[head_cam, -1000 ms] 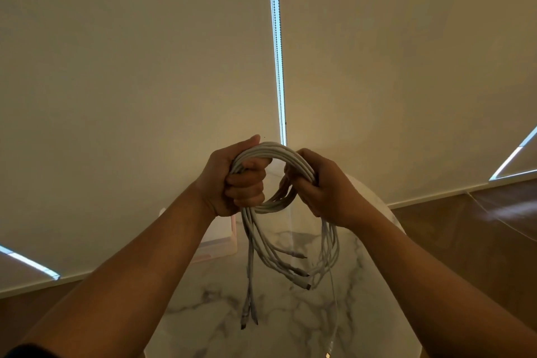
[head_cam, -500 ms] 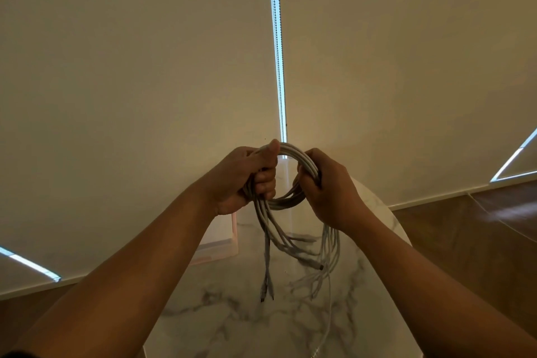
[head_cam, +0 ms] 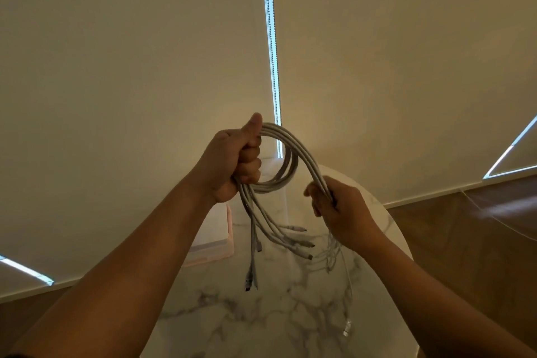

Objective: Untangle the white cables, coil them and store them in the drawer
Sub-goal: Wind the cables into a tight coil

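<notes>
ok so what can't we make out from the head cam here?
All head view:
- Strand count and leftover tangles of the white cables: hidden inside the left hand and right hand.
- Type of the plug ends: too small, blurred.
- The pinkish box: partly behind the left forearm; cannot tell if it is the drawer.
- The marble table: near edge cut off by the frame bottom and arms.

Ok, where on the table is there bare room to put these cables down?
The widest bare marble is the near middle of the table, just nearer you than the plugs hanging from the cables. It is crowded at the left, where the pink box sits, and at the right, where a thin cable trails down.
</notes>
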Demonstrator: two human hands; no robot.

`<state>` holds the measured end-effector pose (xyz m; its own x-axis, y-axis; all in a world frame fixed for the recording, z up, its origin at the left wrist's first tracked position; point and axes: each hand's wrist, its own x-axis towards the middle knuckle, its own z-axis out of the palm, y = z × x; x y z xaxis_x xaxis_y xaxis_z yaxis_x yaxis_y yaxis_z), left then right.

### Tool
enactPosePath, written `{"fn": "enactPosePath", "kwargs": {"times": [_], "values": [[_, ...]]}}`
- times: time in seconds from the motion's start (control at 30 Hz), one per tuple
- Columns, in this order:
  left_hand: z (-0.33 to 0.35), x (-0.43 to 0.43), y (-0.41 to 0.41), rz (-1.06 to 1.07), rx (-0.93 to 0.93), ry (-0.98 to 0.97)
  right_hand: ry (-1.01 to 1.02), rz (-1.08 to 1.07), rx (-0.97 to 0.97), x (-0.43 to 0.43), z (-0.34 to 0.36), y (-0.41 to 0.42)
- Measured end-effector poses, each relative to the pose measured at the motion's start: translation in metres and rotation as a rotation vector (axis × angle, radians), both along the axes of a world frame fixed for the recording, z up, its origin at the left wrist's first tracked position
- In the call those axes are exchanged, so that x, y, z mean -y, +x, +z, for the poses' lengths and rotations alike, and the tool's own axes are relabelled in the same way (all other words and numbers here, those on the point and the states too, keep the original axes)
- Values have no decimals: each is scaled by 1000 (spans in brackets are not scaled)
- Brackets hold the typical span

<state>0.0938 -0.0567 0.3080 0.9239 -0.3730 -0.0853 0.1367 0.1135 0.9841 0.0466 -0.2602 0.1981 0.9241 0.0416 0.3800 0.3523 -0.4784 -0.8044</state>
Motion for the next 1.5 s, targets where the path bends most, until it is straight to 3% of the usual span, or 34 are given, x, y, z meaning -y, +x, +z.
{"fn": "enactPosePath", "kwargs": {"times": [0.37,0.67,0.8,1.0,1.07,1.17,1.23,1.4,1.5], "values": [[3,1,-1,24,-65,6,-305,133,-364,29,-58,3],[11,-4,-1,42,-96,-54,-236,125,-710,33,-102,2],[10,-7,1,38,-114,-53,-193,141,-763,35,-114,-3],[5,-3,2,37,-110,6,-310,71,-674,39,-109,-5],[3,-3,3,44,-106,26,-180,65,-646,44,-88,-4],[0,-3,6,58,-100,43,92,-166,-343,39,-32,-12],[-2,-1,8,58,-98,55,166,-296,-97,22,5,-23],[-6,7,10,61,-62,73,-102,-92,51,-48,38,-51],[-7,10,9,49,-42,70,-230,-27,-28,-73,32,-49]]}}
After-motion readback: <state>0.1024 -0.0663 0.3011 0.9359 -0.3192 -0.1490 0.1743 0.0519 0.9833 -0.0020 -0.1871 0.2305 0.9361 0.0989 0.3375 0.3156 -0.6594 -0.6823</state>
